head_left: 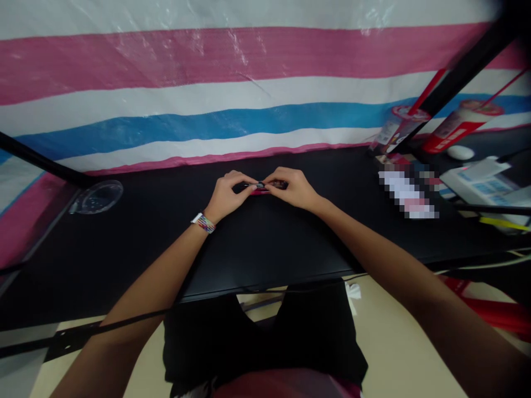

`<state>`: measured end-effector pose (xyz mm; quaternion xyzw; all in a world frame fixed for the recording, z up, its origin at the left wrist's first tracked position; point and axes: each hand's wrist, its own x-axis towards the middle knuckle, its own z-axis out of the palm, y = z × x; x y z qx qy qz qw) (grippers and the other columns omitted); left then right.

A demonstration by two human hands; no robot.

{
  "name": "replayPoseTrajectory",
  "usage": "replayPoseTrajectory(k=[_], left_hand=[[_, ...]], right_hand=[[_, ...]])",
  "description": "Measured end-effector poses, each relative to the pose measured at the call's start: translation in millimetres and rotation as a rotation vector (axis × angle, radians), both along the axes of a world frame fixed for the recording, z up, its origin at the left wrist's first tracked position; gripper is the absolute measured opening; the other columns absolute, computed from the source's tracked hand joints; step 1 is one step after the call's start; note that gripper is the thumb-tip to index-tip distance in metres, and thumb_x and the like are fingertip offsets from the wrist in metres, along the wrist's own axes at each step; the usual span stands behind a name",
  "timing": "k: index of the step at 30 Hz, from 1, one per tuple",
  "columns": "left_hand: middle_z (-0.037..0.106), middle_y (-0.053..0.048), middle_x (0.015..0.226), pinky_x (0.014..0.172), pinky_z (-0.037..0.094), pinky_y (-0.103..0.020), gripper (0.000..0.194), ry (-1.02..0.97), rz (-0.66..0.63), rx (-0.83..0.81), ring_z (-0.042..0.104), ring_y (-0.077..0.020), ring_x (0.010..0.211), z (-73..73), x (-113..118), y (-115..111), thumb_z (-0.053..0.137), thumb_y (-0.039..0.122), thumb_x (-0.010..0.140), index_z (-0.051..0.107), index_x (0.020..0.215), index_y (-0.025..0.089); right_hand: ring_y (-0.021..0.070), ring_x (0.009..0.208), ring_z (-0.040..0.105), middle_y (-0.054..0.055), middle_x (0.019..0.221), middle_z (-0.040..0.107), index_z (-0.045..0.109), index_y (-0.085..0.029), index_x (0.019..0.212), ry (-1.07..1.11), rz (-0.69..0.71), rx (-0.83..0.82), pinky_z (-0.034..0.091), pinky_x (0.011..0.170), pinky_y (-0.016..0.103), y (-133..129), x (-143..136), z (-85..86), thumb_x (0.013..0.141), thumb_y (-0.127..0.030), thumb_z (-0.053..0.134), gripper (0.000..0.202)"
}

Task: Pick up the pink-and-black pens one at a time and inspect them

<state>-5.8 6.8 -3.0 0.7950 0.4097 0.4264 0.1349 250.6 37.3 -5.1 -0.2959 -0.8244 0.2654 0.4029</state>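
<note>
Above the middle of the black desk [249, 249], both hands meet at a small dark object with a pinkish-red lower edge [261, 192]. My left hand [229, 192] pinches its left side between thumb and fingers. From the other side, my right hand [293, 187] pinches it with the thumb and index finger close to the left thumb. Fingers cover much of the object, and its kind is too small to make out. A multicoloured band [204, 222] is around my left wrist.
A clear plastic lid [99, 197] lies at the left back. Two drink cups with red straws, a near one [396, 130] and a farther one [460, 127], stand at the right. A white egg-shaped thing [460, 152] and white boxes [485, 179] are beside them. Black frame bars [456, 72] rise there.
</note>
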Motion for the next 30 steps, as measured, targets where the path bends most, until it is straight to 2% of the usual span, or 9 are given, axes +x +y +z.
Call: replayPoseTrajectory(k=[2,6,8,11,16,22,24,28,30], left_hand=[[0.087,-0.004,0.103,0.097,0.061,-0.048,0.007,-0.047,0.022,0.004,0.079,-0.0262,0.099,-0.6,0.2,1.1,0.08,0.035,0.101,0.085,0.104,0.03],[0.087,-0.004,0.106,0.1,0.062,-0.047,0.007,-0.118,0.103,0.032,0.079,-0.0252,0.103,-0.7,-0.6,3.5,0.084,0.024,0.097,0.085,0.103,0.027],[0.087,-0.004,0.108,0.101,0.062,-0.046,0.008,-0.152,0.132,0.038,0.08,-0.0249,0.104,-1.2,-1.5,4.7,0.084,0.021,0.096,0.085,0.102,0.026],[0.087,-0.005,0.109,0.101,0.063,-0.046,0.008,-0.179,0.141,0.036,0.08,-0.0247,0.103,-2.8,-2.9,6.3,0.084,0.021,0.096,0.086,0.103,0.025],[0.088,-0.004,0.109,0.1,0.063,-0.046,0.012,-0.161,0.108,0.026,0.08,-0.0247,0.101,-4.6,-3.7,7.0,0.082,0.022,0.098,0.088,0.107,0.029],[0.087,-0.004,0.109,0.101,0.062,-0.044,0.012,-0.158,0.101,-0.011,0.079,-0.0237,0.102,-5.8,-4.4,8.7,0.075,0.031,0.105,0.086,0.108,0.027],[0.086,-0.005,0.103,0.096,0.061,-0.041,0.016,-0.162,0.105,-0.021,0.078,-0.023,0.098,-6.4,-4.9,9.1,0.073,0.035,0.106,0.084,0.1,0.025],[0.074,-0.003,0.075,0.079,0.055,-0.036,0.05,-0.192,0.15,-0.06,0.07,-0.018,0.073,-6.7,-4.9,9.2,0.061,0.046,0.114,0.071,0.072,0.022],[0.071,-0.002,0.071,0.077,0.054,-0.035,0.053,-0.231,0.158,-0.079,0.067,-0.0166,0.068,-7.1,-4.4,9.8,0.059,0.049,0.114,0.07,0.069,0.023]], right_hand=[[0.0212,0.081,0.067,0.005,0.094,0.079,0.087,-0.025,0.1,0.045,-0.047,-0.088,0.054,0.08,0.038,4.5,3.2,1.7,0.098,-0.043,0.076,0.021],[0.02,0.077,0.068,0.006,0.087,0.081,0.086,-0.022,0.09,0.238,-0.09,-0.369,0.054,0.073,0.036,17.6,13.2,2.2,0.092,-0.045,0.079,0.024],[0.0187,0.071,0.067,0.005,0.081,0.078,0.087,-0.022,0.092,0.33,-0.082,-0.492,0.054,0.068,0.036,23.7,18.4,0.7,0.086,-0.044,0.084,0.023],[0.0188,0.07,0.069,0.006,0.082,0.079,0.087,-0.021,0.095,0.413,-0.082,-0.593,0.059,0.069,0.038,28.4,22.7,-1.3,0.079,-0.045,0.093,0.029],[0.022,0.079,0.074,0.007,0.088,0.081,0.087,-0.022,0.095,0.446,-0.082,-0.598,0.065,0.072,0.041,29.4,21.7,-5.0,0.073,-0.045,0.098,0.034],[0.0207,0.074,0.074,0.006,0.088,0.083,0.09,-0.022,0.096,0.475,-0.06,-0.597,0.067,0.084,0.047,31.5,20.1,-14.8,0.073,-0.042,0.1,0.032],[0.0211,0.075,0.076,0.006,0.087,0.084,0.091,-0.023,0.095,0.491,-0.063,-0.593,0.067,0.086,0.047,30.8,18.7,-16.8,0.073,-0.039,0.101,0.029],[0.0228,0.079,0.079,0.006,0.088,0.085,0.092,-0.024,0.096,0.494,-0.089,-0.58,0.068,0.09,0.049,26.8,14.9,-16.9,0.073,-0.038,0.101,0.029],[0.0232,0.08,0.079,0.006,0.091,0.085,0.091,-0.024,0.099,0.489,-0.093,-0.582,0.068,0.092,0.05,25.3,14.1,-16.0,0.075,-0.041,0.1,0.031]])
